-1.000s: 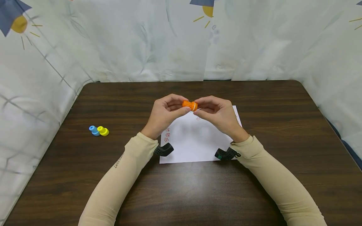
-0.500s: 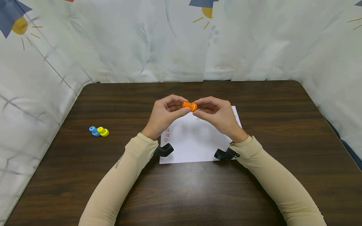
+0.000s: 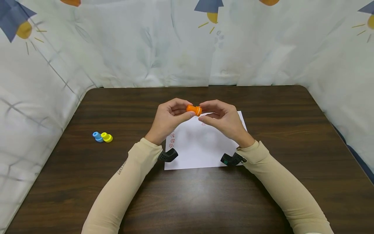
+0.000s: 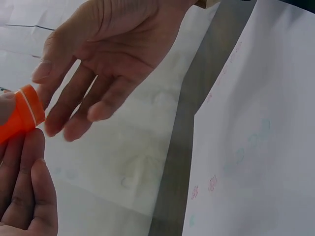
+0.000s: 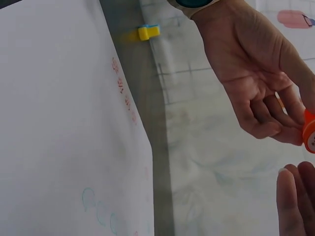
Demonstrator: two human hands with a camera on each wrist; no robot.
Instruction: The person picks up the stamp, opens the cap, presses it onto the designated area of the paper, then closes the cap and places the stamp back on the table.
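My left hand [image 3: 168, 119] pinches a small orange stamp [image 3: 193, 110] between thumb and fingers, above the far part of the white sheet. A pale ring circles the stamp near its wider end. In the right wrist view that end shows a light face [image 5: 311, 141] with a small dark mark. My right hand [image 3: 224, 119] is just to the right of it, thumb and index finger apart around the wide end. The left wrist view shows the right fingers [image 4: 74, 129] loosely extended beside the stamp [image 4: 30, 105], with no grip on it.
Blue [image 3: 97, 136] and yellow [image 3: 106, 137] stamps stand together on the dark wooden table [image 3: 58, 182] at the left. The paper sheet [image 3: 201, 152] lies under the hands, with red prints [image 3: 172, 139] along its left edge. White printed curtains [image 3: 122, 48] hang behind.
The head view has tilted up slightly. Both hands stay almost in place, and the orange stamp is still in the left hand, with its wide end a little farther from the right thumb.
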